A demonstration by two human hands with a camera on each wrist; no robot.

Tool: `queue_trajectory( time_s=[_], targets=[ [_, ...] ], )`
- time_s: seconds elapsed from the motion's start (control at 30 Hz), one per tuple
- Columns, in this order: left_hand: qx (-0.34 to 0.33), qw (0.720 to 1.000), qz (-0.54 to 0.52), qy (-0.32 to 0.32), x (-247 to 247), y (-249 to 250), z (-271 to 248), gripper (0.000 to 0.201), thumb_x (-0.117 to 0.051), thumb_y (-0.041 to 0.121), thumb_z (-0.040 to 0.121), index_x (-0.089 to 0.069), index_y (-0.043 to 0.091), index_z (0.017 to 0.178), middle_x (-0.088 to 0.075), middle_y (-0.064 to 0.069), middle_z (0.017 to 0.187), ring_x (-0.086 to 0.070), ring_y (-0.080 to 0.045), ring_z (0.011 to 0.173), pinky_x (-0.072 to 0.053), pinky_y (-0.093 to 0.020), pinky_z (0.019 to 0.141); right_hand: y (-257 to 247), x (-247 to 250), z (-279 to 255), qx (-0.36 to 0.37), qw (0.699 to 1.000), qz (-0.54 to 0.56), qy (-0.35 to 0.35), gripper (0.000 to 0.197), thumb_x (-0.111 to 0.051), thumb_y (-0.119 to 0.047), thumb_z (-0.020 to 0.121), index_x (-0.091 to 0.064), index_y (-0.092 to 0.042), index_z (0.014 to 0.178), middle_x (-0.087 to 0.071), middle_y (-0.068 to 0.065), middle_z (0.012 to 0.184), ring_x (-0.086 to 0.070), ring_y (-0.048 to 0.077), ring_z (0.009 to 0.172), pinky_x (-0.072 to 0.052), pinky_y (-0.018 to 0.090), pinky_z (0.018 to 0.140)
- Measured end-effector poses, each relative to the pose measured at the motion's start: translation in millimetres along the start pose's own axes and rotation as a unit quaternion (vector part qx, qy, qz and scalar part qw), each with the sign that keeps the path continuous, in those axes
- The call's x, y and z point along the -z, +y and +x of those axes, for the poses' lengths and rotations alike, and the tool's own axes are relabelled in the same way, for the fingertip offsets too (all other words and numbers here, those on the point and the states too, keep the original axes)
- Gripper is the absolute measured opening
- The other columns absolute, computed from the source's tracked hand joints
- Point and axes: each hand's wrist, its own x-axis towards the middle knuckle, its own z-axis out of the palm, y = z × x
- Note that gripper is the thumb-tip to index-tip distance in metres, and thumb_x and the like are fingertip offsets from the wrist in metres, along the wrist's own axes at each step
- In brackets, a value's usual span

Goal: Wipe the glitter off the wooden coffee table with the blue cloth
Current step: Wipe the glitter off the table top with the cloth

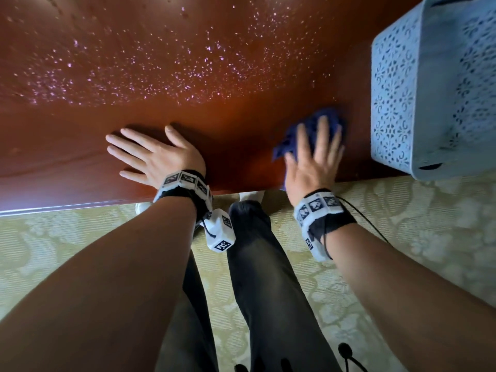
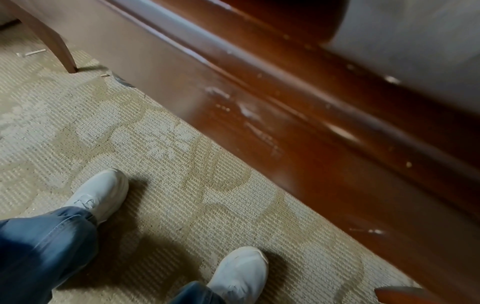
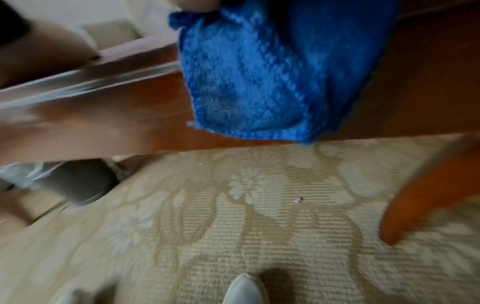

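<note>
Pink-white glitter [image 1: 188,63] is scattered over the far half of the reddish wooden coffee table [image 1: 228,124]. A bunched blue cloth [image 1: 285,146] lies near the table's front edge on the right. My right hand [image 1: 314,157] presses down on it with spread, straight fingers. In the right wrist view the blue cloth [image 3: 259,82] hangs over the table's front edge, blurred. My left hand [image 1: 150,154] rests flat on bare wood near the front edge, fingers pointing left, holding nothing. The left wrist view shows only the table's side rail [image 2: 311,144], not the hand.
A light blue perforated basket [image 1: 429,89] stands on the table's right end, close to the cloth. Patterned beige carpet [image 1: 402,224] lies below the front edge. My white shoes [image 2: 103,191] stand near the rail. A curved table leg [image 3: 428,195] is at right.
</note>
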Motion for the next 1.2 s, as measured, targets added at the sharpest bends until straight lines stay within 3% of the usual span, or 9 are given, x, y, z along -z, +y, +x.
queue_trajectory(
  time_s=[0.13,0.23,0.33,0.47,0.6,0.77,1.0,1.2],
  targets=[
    [0.007,1.000,-0.004,0.000,-2.6,-0.5,1.4,0.079,-0.013,0.059,0.092,-0.012,0.010,0.154,-0.009,-0.011,0.161,-0.007,-0.028,0.148,-0.009,-0.054,0.116,10.8,6.9,36.0,-0.107,0.993,0.004,0.048,0.055,-0.042,-0.039,0.093,-0.040,-0.013,0.141,-0.027,0.022,0.150,-0.021,0.047,0.137,-0.027,0.063,0.103],
    [0.004,1.000,-0.003,0.002,-1.1,0.1,0.2,0.078,-0.015,0.057,0.093,-0.010,0.009,0.154,-0.008,-0.011,0.161,-0.006,-0.028,0.149,-0.008,-0.054,0.117,-9.4,6.7,70.8,-0.146,0.988,0.011,0.051,0.056,-0.043,-0.039,0.093,-0.037,-0.016,0.143,-0.023,0.018,0.153,-0.016,0.045,0.139,-0.023,0.061,0.106],
    [0.001,1.000,-0.002,0.003,0.7,0.8,-0.8,0.077,-0.015,0.057,0.094,-0.009,0.009,0.154,-0.008,-0.011,0.161,-0.005,-0.028,0.149,-0.007,-0.054,0.117,-29.8,4.0,75.8,-0.087,0.996,-0.005,0.005,0.058,-0.040,-0.041,0.092,-0.031,-0.019,0.146,-0.019,0.016,0.155,-0.012,0.045,0.140,-0.018,0.060,0.109],
    [-0.001,1.000,-0.002,-0.004,3.0,1.9,-2.0,0.077,-0.016,0.056,0.094,-0.009,0.009,0.154,-0.007,-0.012,0.161,-0.004,-0.028,0.149,-0.006,-0.054,0.117,-25.0,-1.2,41.3,0.011,1.000,0.000,-0.006,0.056,-0.046,-0.037,0.090,-0.039,-0.016,0.142,-0.027,0.019,0.151,-0.020,0.048,0.137,-0.022,0.061,0.107],
    [-0.004,1.000,-0.006,-0.004,4.6,1.5,-2.9,0.076,-0.016,0.056,0.094,-0.009,0.008,0.154,-0.007,-0.012,0.161,-0.003,-0.028,0.149,-0.007,-0.055,0.117,-3.0,7.2,53.1,-0.039,0.999,0.003,0.004,0.056,-0.046,-0.037,0.091,-0.038,-0.017,0.143,-0.025,0.018,0.152,-0.020,0.047,0.138,-0.025,0.063,0.105],
    [-0.004,1.000,-0.007,-0.003,3.6,2.0,-3.1,0.077,-0.014,0.056,0.094,-0.009,0.008,0.154,-0.005,-0.012,0.162,-0.002,-0.027,0.149,-0.005,-0.054,0.117,-21.1,16.9,111.3,-0.151,0.988,-0.013,-0.010,0.057,-0.035,-0.045,0.095,-0.023,-0.028,0.148,-0.007,0.008,0.158,-0.003,0.039,0.143,-0.016,0.059,0.111],
    [-0.008,1.000,-0.016,-0.014,3.9,0.8,-2.6,0.078,-0.013,0.057,0.094,-0.008,0.008,0.154,-0.004,-0.012,0.162,-0.001,-0.028,0.149,-0.004,-0.055,0.117,-28.5,23.0,93.5,-0.057,0.994,-0.038,-0.080,0.062,-0.040,-0.042,0.095,-0.016,-0.024,0.150,-0.004,0.010,0.158,-0.001,0.041,0.142,-0.017,0.059,0.111],
    [-0.006,1.000,-0.017,-0.024,6.4,1.7,-2.7,0.077,-0.016,0.056,0.095,-0.008,0.008,0.154,-0.002,-0.013,0.161,0.000,-0.028,0.149,-0.004,-0.054,0.116,-31.8,25.7,118.0,-0.105,0.991,-0.028,-0.073,0.063,-0.037,-0.046,0.095,-0.013,-0.028,0.150,0.001,0.007,0.158,0.003,0.039,0.143,-0.014,0.060,0.112]
  ],
)
